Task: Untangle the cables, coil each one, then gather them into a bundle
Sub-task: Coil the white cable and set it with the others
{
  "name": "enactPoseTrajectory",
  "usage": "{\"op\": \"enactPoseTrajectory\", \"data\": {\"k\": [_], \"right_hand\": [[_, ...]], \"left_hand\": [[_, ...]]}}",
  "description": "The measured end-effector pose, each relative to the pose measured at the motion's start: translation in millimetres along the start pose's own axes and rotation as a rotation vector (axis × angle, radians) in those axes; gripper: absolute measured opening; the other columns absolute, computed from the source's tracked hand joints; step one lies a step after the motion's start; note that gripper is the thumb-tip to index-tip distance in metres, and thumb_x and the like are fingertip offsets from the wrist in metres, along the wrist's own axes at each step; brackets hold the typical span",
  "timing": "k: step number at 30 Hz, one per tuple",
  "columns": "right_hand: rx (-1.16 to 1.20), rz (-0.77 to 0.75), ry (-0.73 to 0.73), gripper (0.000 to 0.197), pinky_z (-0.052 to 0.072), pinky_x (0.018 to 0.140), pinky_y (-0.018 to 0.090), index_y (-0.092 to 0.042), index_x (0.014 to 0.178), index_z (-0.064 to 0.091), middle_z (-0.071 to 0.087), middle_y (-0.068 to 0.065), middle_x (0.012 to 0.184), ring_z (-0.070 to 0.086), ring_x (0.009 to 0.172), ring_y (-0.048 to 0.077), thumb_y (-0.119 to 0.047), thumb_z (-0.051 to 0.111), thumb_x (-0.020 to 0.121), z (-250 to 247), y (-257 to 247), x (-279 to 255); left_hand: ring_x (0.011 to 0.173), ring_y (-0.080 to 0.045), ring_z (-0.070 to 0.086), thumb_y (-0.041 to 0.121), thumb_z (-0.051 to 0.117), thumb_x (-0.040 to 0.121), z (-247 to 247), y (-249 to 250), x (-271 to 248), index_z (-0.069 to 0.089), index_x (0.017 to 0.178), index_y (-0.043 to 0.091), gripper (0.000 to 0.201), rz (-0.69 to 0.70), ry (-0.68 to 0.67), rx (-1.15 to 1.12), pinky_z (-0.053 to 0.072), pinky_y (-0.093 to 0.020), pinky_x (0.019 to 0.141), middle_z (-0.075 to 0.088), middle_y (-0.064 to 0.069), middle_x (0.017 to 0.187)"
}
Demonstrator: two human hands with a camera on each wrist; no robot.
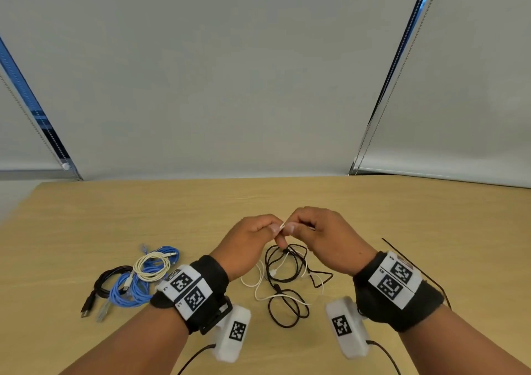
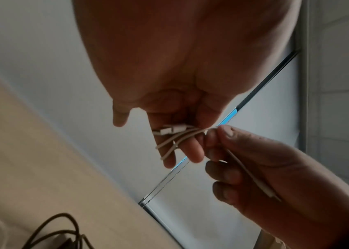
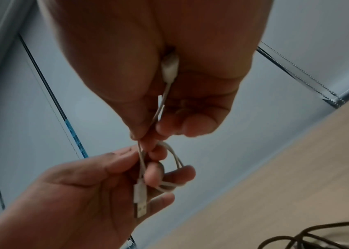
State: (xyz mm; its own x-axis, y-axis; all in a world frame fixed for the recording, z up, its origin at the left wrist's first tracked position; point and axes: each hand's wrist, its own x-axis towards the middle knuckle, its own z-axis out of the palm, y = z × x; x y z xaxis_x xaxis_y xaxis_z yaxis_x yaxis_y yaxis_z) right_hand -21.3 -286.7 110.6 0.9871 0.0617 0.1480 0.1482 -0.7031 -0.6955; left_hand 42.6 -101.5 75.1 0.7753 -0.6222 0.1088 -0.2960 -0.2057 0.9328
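Note:
Both hands meet above the table's middle. My left hand (image 1: 273, 229) holds a thin white cable (image 1: 282, 226) folded in small loops (image 2: 175, 134), its USB plug (image 3: 140, 200) lying across the fingers. My right hand (image 1: 290, 228) pinches the same cable (image 3: 160, 107) right next to the left fingertips, with a small white connector (image 3: 169, 67) tucked in its palm. Beneath the hands a black cable (image 1: 284, 277) lies in loose tangled loops on the table, crossed by a white cable (image 1: 275, 295).
At the left of the wooden table (image 1: 373, 216) lie coiled cables side by side: a black one (image 1: 106, 281), a blue one (image 1: 132, 291) and a cream one (image 1: 150, 265). Grey roller blinds (image 1: 230, 73) hang behind the table's far edge.

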Motion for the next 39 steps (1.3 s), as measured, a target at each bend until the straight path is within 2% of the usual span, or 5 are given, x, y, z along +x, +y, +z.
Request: {"op": "enactPoseTrajectory", "data": {"k": [8, 12, 22, 28, 39], "right_hand": [[0.012, -0.015, 0.142, 0.013, 0.055, 0.072, 0.032, -0.027, 0.086, 0.064, 0.068, -0.010, 0.086, 0.064, 0.078, 0.005, -0.030, 0.058, 0.097, 11.7, 5.8, 2.6], [0.193, 0.075, 0.072, 0.015, 0.061, 0.060, 0.038, -0.024, 0.088, 0.058, 0.073, 0.000, 0.079, 0.071, 0.068, 0.014, -0.027, 0.052, 0.102, 15.8, 4.8, 4.7], [0.630, 0.262, -0.011, 0.018, 0.047, 0.046, 0.028, -0.012, 0.093, 0.057, 0.069, 0.012, 0.071, 0.057, 0.050, 0.019, -0.019, 0.047, 0.105, 25.1, 7.4, 3.6], [0.853, 0.389, -0.114, 0.021, 0.044, 0.044, 0.026, -0.006, 0.103, 0.064, 0.062, 0.009, 0.065, 0.049, 0.047, 0.015, -0.017, 0.046, 0.106, 20.3, 10.5, 2.7], [0.332, 0.307, 0.016, 0.013, 0.051, 0.070, 0.027, -0.025, 0.104, 0.066, 0.067, 0.001, 0.096, 0.061, 0.079, 0.009, -0.021, 0.054, 0.101, 25.7, 7.7, -0.2]], "left_hand": [[0.084, -0.022, 0.073, 0.016, 0.047, 0.105, 1.1, 4.5, 0.2, 0.067, 0.079, 0.029, 0.035, -0.109, -0.088, -0.051, 0.048, -0.043, 0.097, 0.073, 0.003, 0.073], [0.082, -0.014, 0.068, 0.012, 0.048, 0.104, 2.8, -0.6, 2.1, 0.071, 0.093, 0.012, 0.026, -0.088, 0.031, -0.143, 0.052, -0.035, 0.090, 0.070, -0.002, 0.080], [0.088, -0.002, 0.060, 0.018, 0.069, 0.092, 8.6, -11.7, -2.1, 0.072, 0.116, 0.028, 0.026, 0.175, 0.275, 0.345, 0.042, -0.009, 0.076, 0.063, 0.014, 0.089], [0.076, -0.009, 0.061, 0.020, 0.071, 0.092, 10.3, -5.6, -6.7, 0.077, 0.113, 0.023, 0.022, 0.312, 0.322, 0.403, 0.050, -0.024, 0.071, 0.065, 0.006, 0.083], [0.077, -0.009, 0.048, 0.027, 0.050, 0.103, 8.6, -14.0, -2.4, 0.064, 0.104, 0.020, 0.016, 0.216, 0.266, 0.636, 0.037, -0.024, 0.068, 0.051, 0.011, 0.092]]}}
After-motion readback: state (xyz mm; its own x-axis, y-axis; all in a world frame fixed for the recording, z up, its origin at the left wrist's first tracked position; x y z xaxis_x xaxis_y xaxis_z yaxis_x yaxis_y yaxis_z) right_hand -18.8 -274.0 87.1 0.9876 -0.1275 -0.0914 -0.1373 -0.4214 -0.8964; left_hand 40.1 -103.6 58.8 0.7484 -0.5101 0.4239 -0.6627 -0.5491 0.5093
